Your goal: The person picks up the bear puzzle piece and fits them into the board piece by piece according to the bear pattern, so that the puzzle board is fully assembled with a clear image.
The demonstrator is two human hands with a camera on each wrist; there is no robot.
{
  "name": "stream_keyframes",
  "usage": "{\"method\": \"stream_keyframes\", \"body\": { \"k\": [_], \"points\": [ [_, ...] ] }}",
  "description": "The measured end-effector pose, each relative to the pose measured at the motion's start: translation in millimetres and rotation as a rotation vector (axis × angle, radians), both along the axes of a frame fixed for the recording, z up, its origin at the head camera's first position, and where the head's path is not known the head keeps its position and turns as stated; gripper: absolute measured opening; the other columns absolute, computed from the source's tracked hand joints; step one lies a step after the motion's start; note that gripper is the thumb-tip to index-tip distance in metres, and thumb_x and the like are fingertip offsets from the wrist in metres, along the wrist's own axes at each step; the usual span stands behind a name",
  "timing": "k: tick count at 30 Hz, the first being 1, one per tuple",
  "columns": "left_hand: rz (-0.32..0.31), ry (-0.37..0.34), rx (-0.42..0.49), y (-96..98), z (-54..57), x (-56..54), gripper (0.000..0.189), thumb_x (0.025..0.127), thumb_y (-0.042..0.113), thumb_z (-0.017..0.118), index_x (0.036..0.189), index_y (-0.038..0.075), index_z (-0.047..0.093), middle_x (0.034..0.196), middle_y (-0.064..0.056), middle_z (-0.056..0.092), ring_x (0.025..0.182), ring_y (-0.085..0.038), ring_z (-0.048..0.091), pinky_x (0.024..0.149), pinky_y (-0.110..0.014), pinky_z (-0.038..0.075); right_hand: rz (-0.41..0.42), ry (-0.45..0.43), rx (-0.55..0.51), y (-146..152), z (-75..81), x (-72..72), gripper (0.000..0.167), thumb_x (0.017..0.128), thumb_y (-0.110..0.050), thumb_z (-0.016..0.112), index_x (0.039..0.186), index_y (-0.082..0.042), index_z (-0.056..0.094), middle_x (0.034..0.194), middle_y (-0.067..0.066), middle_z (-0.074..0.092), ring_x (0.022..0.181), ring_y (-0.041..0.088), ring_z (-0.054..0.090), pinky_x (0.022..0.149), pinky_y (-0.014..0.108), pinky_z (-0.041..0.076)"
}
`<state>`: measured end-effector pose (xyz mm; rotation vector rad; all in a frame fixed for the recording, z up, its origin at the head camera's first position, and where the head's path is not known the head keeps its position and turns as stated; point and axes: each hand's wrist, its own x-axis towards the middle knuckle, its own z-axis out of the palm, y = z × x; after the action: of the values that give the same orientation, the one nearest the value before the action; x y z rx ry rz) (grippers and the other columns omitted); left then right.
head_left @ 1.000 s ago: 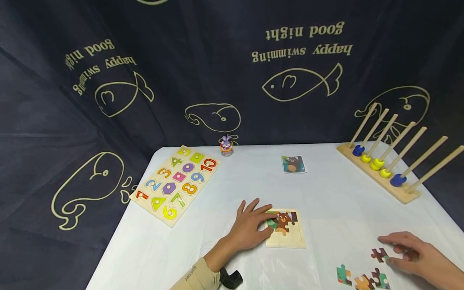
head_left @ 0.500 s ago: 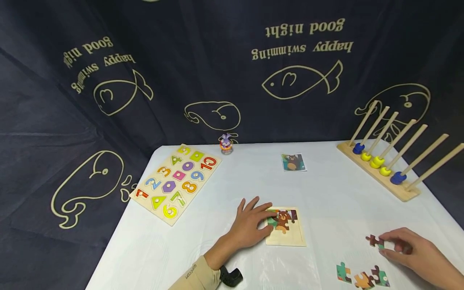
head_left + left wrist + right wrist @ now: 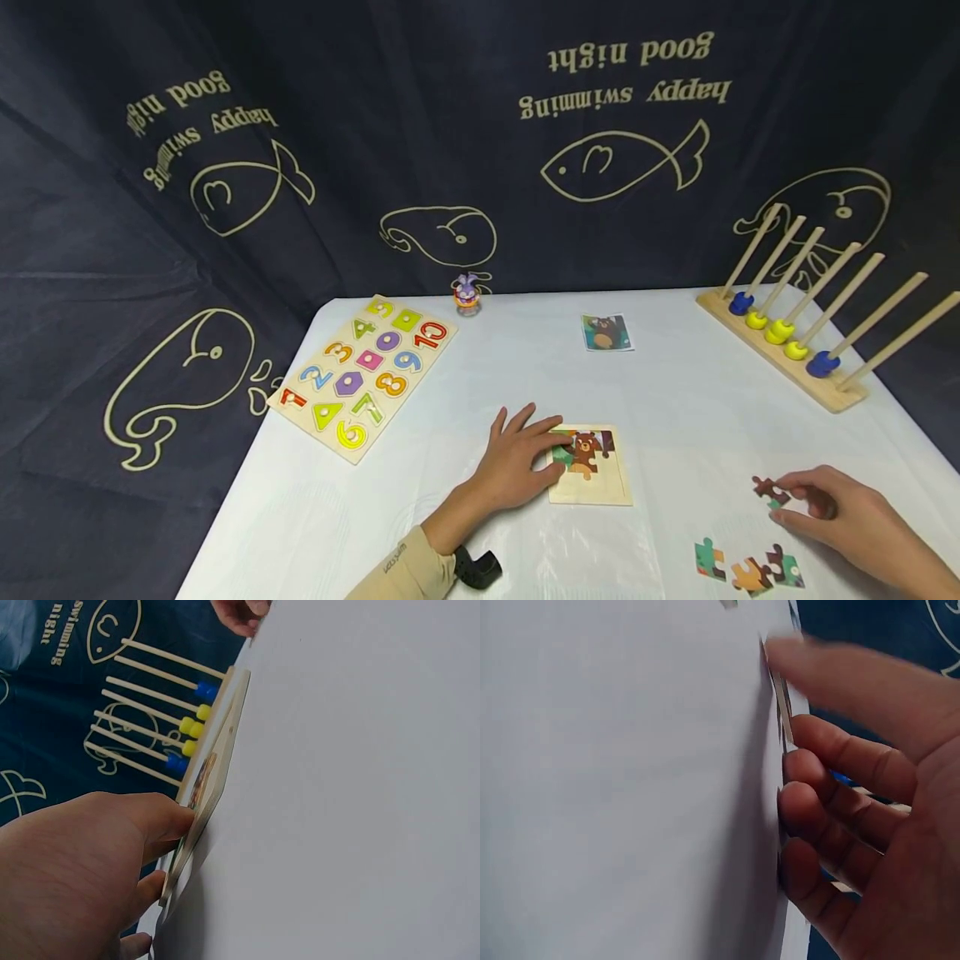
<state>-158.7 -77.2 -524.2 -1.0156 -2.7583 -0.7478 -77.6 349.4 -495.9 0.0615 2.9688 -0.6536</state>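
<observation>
My left hand (image 3: pixel 513 462) rests at the left edge of a wooden jigsaw tray (image 3: pixel 600 492), fingers spread, index finger over the fitted bear pieces (image 3: pixel 585 450). The left wrist view has the thumb and fingers along the rim of this tray (image 3: pixel 217 784). To the right, my right hand (image 3: pixel 843 508) pinches a brown and green puzzle piece (image 3: pixel 770 490) between thumb and index finger, low over the table. Seen edge-on in the right wrist view, the puzzle piece (image 3: pixel 782 709) is partly hidden by the fingers. Several loose puzzle pieces (image 3: pixel 750 575) lie just nearer to me.
A bear picture card (image 3: pixel 607 332) lies farther back. At the left is a number peg board (image 3: pixel 367 379), with a small purple figurine (image 3: pixel 467 294) behind it. A wooden rack with rods and beads (image 3: pixel 783 350) stands along the right edge. A dark curtain (image 3: pixel 450 125) hangs behind the table.
My right hand has moved left and slightly away from me, taking hold of the brown and green puzzle piece and turning it. The left hand keeps its place on the tray.
</observation>
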Motion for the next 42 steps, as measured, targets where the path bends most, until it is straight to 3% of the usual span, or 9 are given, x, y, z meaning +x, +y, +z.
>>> {"method": "stream_keyframes", "body": {
  "k": [7, 14, 25, 42],
  "points": [
    [-0.002, 0.001, -0.002, 0.7, 3.0, -0.4, 0.036, 0.093, 0.04, 0.056, 0.128, 0.031, 0.064, 0.144, 0.009, 0.046, 0.141, -0.029, 0.026, 0.107, -0.064, 0.011, 0.042, 0.005, -0.01, -5.3, 4.3, -2.8, 0.04, 0.073, -0.016, 0.081, 0.108, -0.002, 0.068, 0.081, 0.0, 0.051, 0.066, 0.01, 0.041, 0.052, 0.025, 0.036],
    [-0.001, 0.005, 0.001, 0.6, 3.0, -0.7, 0.036, 0.093, 0.04, 0.056, 0.127, 0.031, 0.064, 0.143, 0.009, 0.046, 0.14, -0.029, 0.026, 0.107, -0.064, 0.011, 0.093, 0.035, -0.051, -15.2, 8.4, -9.5, 0.037, 0.071, -0.014, 0.081, 0.106, -0.009, 0.069, 0.091, 0.0, 0.055, 0.07, 0.008, 0.044, 0.054, 0.023, 0.04],
    [0.0, 0.005, -0.01, 0.7, 1.6, -2.5, 0.037, 0.093, 0.041, 0.054, 0.128, 0.032, 0.063, 0.144, 0.01, 0.045, 0.141, -0.028, 0.025, 0.107, -0.064, 0.011, 0.274, 0.139, -0.164, -45.4, 16.0, -23.6, 0.037, 0.074, -0.01, 0.081, 0.109, -0.015, 0.071, 0.094, -0.009, 0.056, 0.071, 0.004, 0.048, 0.057, 0.022, 0.045],
    [0.001, 0.006, 0.008, 1.1, 0.4, 0.6, 0.036, 0.093, 0.04, 0.055, 0.127, 0.032, 0.064, 0.143, 0.009, 0.047, 0.14, -0.03, 0.027, 0.106, -0.065, 0.012, 0.314, 0.058, -0.155, -93.6, 20.5, -44.7, 0.029, 0.081, -0.016, 0.077, 0.109, -0.022, 0.071, 0.095, -0.01, 0.054, 0.077, 0.007, 0.048, 0.061, 0.024, 0.044]
  ]
}}
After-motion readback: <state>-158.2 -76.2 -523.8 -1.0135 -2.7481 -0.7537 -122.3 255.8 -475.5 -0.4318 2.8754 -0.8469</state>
